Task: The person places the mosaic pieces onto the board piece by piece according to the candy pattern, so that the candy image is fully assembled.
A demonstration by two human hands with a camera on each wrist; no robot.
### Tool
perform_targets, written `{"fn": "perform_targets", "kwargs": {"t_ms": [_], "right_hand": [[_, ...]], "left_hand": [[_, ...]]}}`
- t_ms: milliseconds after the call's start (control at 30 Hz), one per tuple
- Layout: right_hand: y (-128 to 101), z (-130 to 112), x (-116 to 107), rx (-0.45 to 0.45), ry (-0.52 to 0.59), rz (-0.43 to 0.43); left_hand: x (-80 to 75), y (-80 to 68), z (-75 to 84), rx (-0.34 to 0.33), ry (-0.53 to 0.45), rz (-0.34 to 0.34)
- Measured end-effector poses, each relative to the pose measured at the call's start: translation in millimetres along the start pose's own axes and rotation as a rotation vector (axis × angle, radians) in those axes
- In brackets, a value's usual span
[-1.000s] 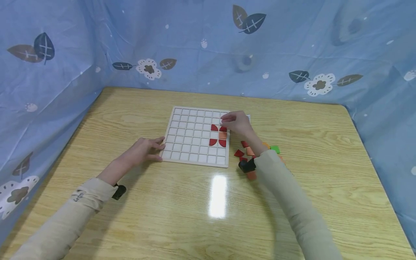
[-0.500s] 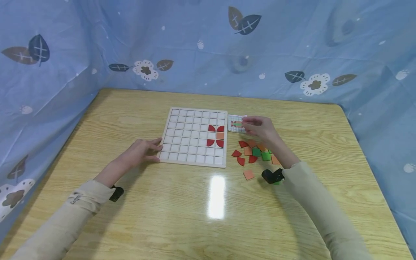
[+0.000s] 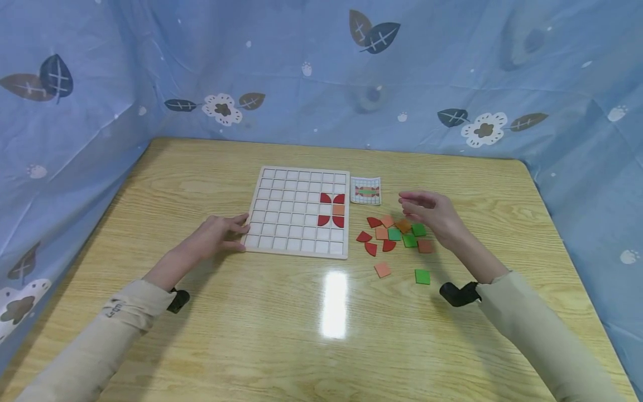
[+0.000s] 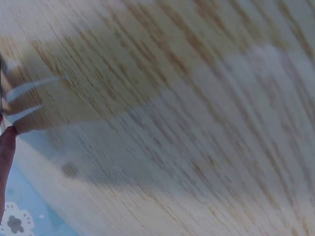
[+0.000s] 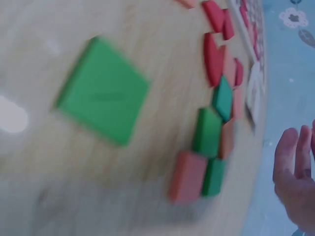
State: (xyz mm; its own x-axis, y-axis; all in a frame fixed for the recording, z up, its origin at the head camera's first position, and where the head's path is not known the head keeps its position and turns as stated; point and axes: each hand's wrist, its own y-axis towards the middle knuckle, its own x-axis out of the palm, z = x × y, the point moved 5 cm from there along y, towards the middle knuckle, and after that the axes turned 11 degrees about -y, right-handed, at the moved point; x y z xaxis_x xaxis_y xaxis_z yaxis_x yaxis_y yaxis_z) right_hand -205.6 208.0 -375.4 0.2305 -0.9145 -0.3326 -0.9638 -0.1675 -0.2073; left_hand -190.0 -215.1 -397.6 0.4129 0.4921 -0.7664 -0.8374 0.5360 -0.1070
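Resting left hand flat on gridded wooden board | right hand relaxed over flat tiles

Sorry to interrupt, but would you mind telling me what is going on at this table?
A person is filling a white grid board with coloured tiles. The left hand rests on the board's near-left corner. The right hand hovers open over the loose tiles beside the board, holding nothing. Four red pieces and one orange square sit in the grid, and a small pattern card lies at its far-right corner.
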Motion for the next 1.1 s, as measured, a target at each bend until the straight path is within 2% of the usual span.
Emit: {"fn": "perform_targets", "kwargs": {"t_ms": [133,367,600,833,1100], "right_hand": [[-7,11,-8,-0.046,-0.028,-0.021],[-17,32,-25,-0.115,-0.156,-0.087],[-27,55,-41,-0.164,-0.154,-0.168],[-39,73,-51,-0.184,-0.308,-0.156],[-39,79,-48,-0.213,-0.363,-0.139]], "left_hand": [[0.1,-0.1,-0.2,0.006,-0.008,0.001],[-0.5,-0.9,-0.5,0.008,-0.021,-0.002],[-1.2,-2.2,-0.6,0.022,-0.018,0.01],[-1.2,-1.6,0.0,0.024,-0.02,0.007],[-0.6,-1.9,0.5,0.001,-0.018,-0.006]]}}
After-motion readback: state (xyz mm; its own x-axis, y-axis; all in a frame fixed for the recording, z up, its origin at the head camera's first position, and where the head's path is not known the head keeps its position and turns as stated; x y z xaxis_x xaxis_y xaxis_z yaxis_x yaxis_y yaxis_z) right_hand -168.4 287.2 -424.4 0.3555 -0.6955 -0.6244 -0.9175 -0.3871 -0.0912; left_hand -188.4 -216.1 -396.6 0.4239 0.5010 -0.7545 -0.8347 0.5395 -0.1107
